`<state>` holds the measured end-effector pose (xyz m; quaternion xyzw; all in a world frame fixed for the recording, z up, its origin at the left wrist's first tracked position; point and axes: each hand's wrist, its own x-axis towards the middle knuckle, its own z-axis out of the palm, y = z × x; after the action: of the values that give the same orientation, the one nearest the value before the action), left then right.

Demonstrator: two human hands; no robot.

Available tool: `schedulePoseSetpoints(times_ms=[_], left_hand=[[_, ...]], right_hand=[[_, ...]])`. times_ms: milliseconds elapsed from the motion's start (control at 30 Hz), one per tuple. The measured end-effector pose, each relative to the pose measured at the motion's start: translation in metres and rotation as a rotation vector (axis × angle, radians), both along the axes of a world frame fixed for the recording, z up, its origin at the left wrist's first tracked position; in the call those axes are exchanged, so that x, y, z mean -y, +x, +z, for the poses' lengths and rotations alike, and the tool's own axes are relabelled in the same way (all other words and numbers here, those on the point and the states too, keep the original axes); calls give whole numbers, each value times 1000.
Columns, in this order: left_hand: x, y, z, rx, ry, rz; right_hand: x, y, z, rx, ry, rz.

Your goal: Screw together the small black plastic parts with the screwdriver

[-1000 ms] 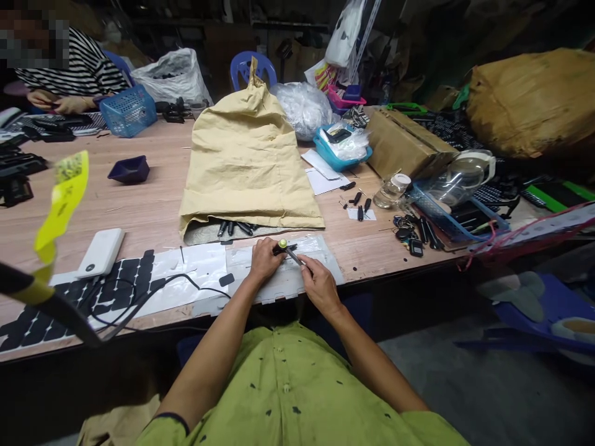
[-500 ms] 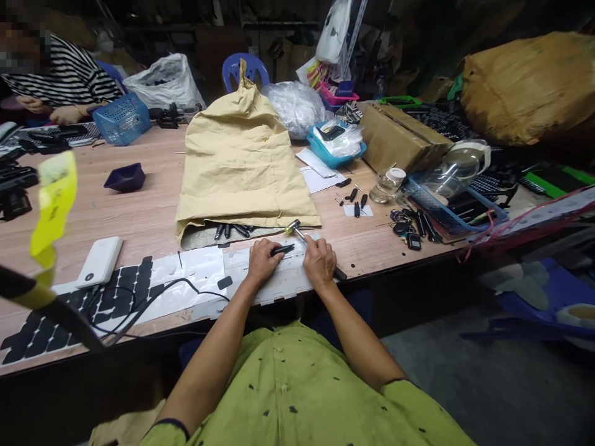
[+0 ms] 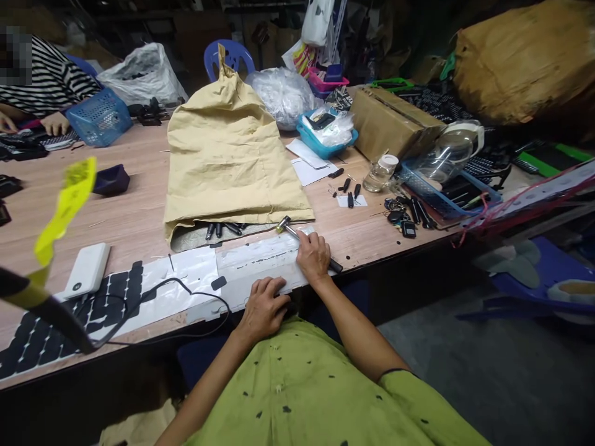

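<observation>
My right hand (image 3: 313, 256) is closed round the handle of a small hammer (image 3: 292, 231). The hammer's head points away from me, above the far side of a worn, pale work board (image 3: 264, 260); its dark grip end sticks out past my hand. At the table's front edge, close to my shirt, my left hand (image 3: 264, 308) has its fingers curled downward. Whatever they hold is hidden under the hand. Several black pen-like parts (image 3: 225, 230) poke out from the open end of a beige cloth bag (image 3: 237, 158) beyond the board.
To the left lie a white power bank (image 3: 88, 271), a black cable (image 3: 174, 282) and a sheet of black stickers (image 3: 123, 291). On the right are a glass jar (image 3: 380, 174), loose black parts and a blue basket (image 3: 446, 198). A striped-sleeved person sits far left.
My left hand has drawn back from the board to the table edge, and the black piece it held no longer shows. My right hand keeps the hammer. The view has shifted slightly.
</observation>
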<state>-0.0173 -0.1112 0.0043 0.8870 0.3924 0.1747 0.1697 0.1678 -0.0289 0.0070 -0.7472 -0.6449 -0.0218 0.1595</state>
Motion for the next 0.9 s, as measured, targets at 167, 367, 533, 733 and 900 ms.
schedulePoseSetpoints(times_ms=[167,367,533,733,900], left_hand=[[-4,4,4,100,-4,34],[-82,-5,32,252,-76,712],[-156,-11,62,24,-222,1201],[-158,-21,61,-131,-360,1161],[-135,-28,48,-123,-295,1127]], right_hand=[[0,1,-3,9,33,3],[-2,1,-6,18,47,0],[-4,0,-6,16,42,-9],[-5,-2,-4,18,28,-3],[-4,-2,-3,9,15,-13]])
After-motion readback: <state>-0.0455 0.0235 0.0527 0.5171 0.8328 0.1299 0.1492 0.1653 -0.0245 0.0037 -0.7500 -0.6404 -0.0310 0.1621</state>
